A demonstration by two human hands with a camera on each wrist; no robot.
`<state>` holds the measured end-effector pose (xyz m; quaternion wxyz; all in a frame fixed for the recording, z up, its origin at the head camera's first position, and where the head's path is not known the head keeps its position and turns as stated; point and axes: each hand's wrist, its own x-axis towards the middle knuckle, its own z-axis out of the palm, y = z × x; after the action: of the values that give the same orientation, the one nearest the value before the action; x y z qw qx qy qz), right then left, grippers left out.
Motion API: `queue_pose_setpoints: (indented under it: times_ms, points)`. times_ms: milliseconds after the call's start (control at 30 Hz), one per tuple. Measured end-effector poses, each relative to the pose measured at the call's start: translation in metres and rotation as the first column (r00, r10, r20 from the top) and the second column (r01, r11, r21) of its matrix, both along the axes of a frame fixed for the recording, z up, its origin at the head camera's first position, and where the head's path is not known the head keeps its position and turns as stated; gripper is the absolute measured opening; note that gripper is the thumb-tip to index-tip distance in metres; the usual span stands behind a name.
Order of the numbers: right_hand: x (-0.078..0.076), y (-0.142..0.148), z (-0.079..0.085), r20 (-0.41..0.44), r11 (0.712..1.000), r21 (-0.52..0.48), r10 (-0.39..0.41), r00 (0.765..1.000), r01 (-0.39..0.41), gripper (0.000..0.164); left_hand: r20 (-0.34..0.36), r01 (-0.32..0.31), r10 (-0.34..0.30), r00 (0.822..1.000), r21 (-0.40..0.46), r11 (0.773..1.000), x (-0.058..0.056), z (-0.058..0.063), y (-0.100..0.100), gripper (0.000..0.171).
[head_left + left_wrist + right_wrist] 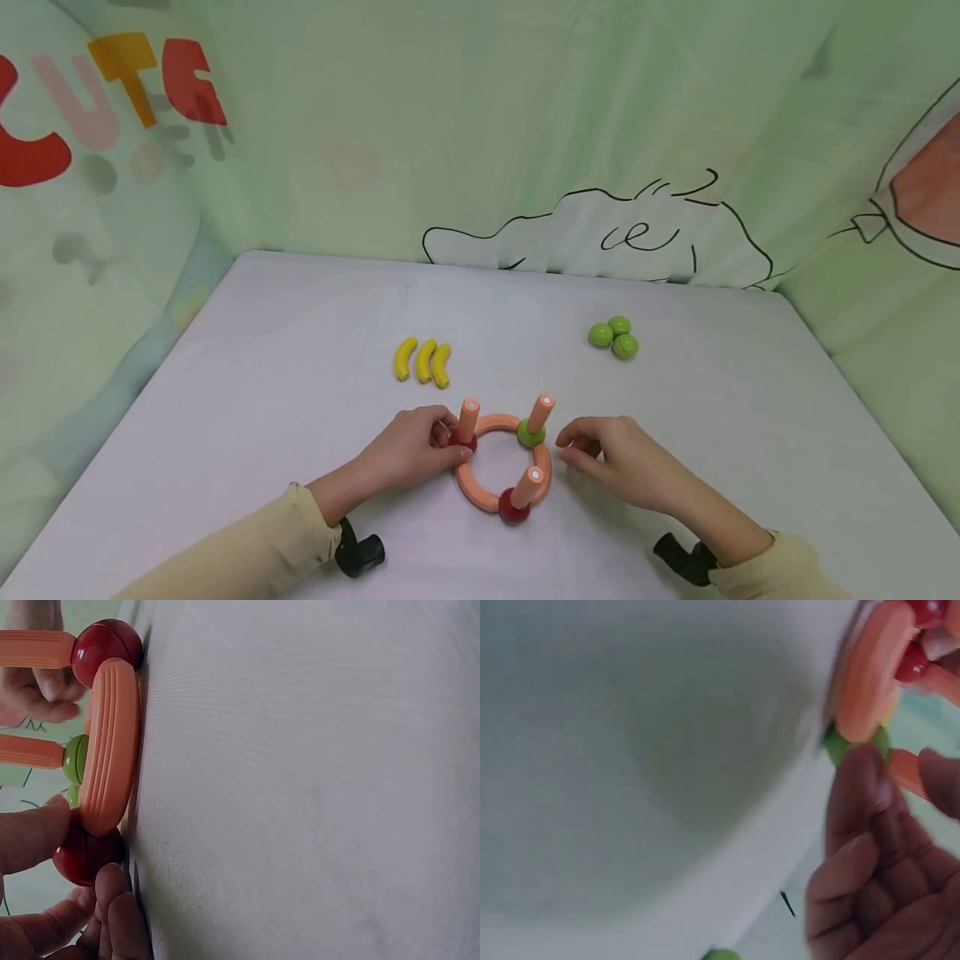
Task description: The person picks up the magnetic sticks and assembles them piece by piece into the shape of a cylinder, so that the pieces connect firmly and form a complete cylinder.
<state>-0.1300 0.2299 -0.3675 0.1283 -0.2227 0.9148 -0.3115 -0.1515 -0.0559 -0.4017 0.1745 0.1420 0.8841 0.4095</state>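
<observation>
Curved orange ribbed pieces [474,492] form a ring on the table, joined by balls. One red ball [462,440] is at its left, another red ball [513,507] at the front, and a green ball [531,433] at the back right. Each ball carries an upright orange stick [542,412]. With thumb and fingers, my left hand [416,446] holds the left red ball [90,855]. My right hand [618,460] hovers right of the ring, fingers loosely curled and holding nothing; it is nearest the green ball [838,746].
Several things lie farther back on the white table [300,350]: three yellow bananas [423,362] in a row, and three green balls [615,337] grouped to the right. Printed cloth walls [450,125] border the table. Black wrist mounts [360,557] hang under the sleeves.
</observation>
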Motion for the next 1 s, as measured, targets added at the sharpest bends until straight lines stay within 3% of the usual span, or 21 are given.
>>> queue_pose_setpoints:
  times_ms: [200, 533, 1000]
  points:
    - [-0.008, -0.008, -0.014, 0.171, 0.996, 0.039, -0.088, 0.981, 0.083, 0.021, 0.017, 0.018, -0.018, 1.000, 0.004, 1.000, -0.001, -0.003, 0.000, 0.027]
    - [-0.001, -0.018, -0.014, 0.279, 0.985, 0.076, -0.170, 0.945, 0.155, 0.027, -0.013, 0.023, -0.023, 1.000, 0.002, 1.000, -0.003, -0.002, 0.000, 0.023]
    - [0.004, -0.019, -0.017, 0.302, 0.990, 0.043, -0.142, 0.943, 0.136, 0.029, -0.024, 0.011, -0.011, 1.000, 0.024, 1.000, -0.002, -0.003, -0.001, 0.024]
